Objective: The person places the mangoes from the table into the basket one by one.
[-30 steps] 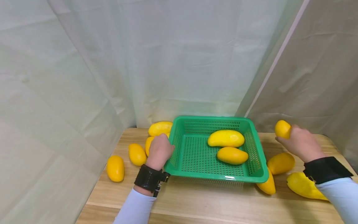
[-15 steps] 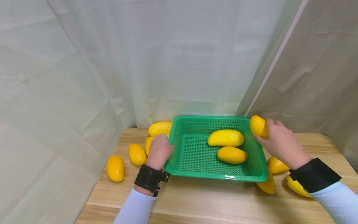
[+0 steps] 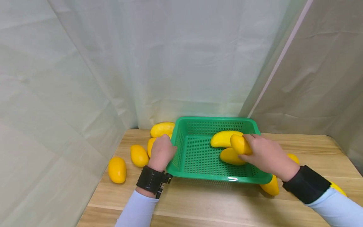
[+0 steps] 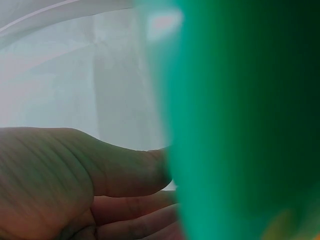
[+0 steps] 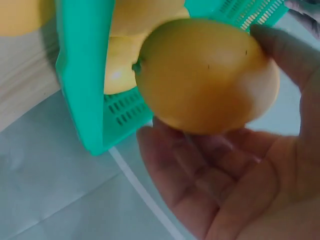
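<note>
A green plastic basket (image 3: 204,177) stands on the wooden table. My left hand (image 3: 162,153) grips its left rim; in the left wrist view the thumb (image 4: 132,172) meets the green wall, and part of the fingers is hidden. Over the right half of the basket, my right hand (image 3: 267,154) holds a yellow-orange mango (image 3: 239,144) between thumb and fingers. Its small green stem end shows in the right wrist view, where the mango (image 5: 207,75) fills the grasp. Below it in the basket lie a long yellow mango (image 3: 221,139) and an orange-yellow mango (image 3: 230,157), both partly covered.
Left of the basket lie several mangoes, among them one at the outer left (image 3: 117,170), an oval mango (image 3: 139,155) and a long mango (image 3: 162,129). Right of it are a mango (image 3: 270,186) by the basket corner and others partly behind the right arm. Pale curtains (image 3: 198,63) hang behind.
My right hand has carried the mango leftward from beyond the basket's right side to above the fruit inside. The left hand has stayed on the rim, and the basket has barely moved.
</note>
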### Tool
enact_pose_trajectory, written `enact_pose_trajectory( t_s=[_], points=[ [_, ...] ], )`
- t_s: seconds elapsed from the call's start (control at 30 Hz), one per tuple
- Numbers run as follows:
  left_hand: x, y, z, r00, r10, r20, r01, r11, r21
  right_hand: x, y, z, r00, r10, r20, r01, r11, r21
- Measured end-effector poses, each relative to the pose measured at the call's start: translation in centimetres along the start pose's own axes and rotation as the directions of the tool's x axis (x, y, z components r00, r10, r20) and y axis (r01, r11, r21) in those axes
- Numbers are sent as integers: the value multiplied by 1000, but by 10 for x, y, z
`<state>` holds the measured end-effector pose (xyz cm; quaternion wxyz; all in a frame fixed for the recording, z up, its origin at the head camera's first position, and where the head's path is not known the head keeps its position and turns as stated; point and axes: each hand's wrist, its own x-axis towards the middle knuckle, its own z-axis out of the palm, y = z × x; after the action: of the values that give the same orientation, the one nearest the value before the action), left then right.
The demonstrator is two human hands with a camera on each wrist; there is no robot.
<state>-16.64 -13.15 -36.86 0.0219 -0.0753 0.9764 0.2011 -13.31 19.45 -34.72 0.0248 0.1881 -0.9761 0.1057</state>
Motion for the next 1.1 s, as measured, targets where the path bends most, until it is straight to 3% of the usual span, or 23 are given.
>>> enact_pose_trajectory(
  t_s=[0.2, 0.5, 0.7, 1.1],
  points=[
    [0, -1, 0, 1000, -4, -3, 4, 1000, -1, 1, -6, 9, 991, -68, 117, 70, 997, -20],
    [1, -4, 2, 1000, -11, 4, 11, 1000, -13, 5, -14, 23, 969, -77, 235, 82, 997, -14],
    [1, -3, 3, 1000, -5, -7, 5, 1000, -18, 6, -17, 28, 961, -125, 247, 133, 991, -14],
    [3, -3, 2, 1000, 2, -11, -2, 1000, -8, 9, -18, 31, 962, -140, 236, 150, 988, -25]
  ],
)
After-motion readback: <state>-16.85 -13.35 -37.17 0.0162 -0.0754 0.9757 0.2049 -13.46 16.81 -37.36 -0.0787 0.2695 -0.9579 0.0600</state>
